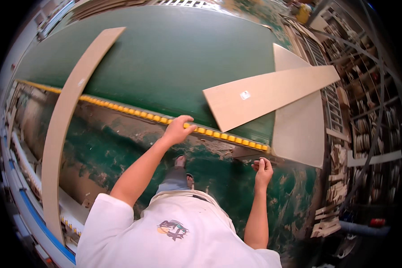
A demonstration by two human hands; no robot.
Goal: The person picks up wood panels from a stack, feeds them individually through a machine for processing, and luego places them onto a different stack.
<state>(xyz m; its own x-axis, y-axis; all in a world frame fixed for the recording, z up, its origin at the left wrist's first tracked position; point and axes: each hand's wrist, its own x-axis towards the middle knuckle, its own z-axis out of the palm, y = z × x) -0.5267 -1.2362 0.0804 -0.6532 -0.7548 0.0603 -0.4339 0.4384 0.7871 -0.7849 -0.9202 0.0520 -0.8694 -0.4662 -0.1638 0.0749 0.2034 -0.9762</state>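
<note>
Landmark: yellow roller strip [134, 112] along the near edge of the green tabletop [165, 53].
Left hand [177, 129]: curled over the roller strip, gripping its edge; nothing else held.
Right hand [262, 169]: below the strip's right end, fingers closed in a loose fist near the tabletop's dark underside edge; cannot tell whether it pinches anything.
Boards: tapered board [263, 96] lies just beyond the strip, its wide end near the left hand; a second board [299, 129] under it overhangs the strip's right end.
Long strip board [64, 120]: crosses the roller strip well to the left, running down past it.
Step, judged: bracing at the edge, boards not yet gripped; next move likely calls for reaching over the rollers to the tapered board.
Room: open green surface beyond the strip; racks [366, 116] crowd the right.
Floor [120, 152]: worn green, below the strip.
</note>
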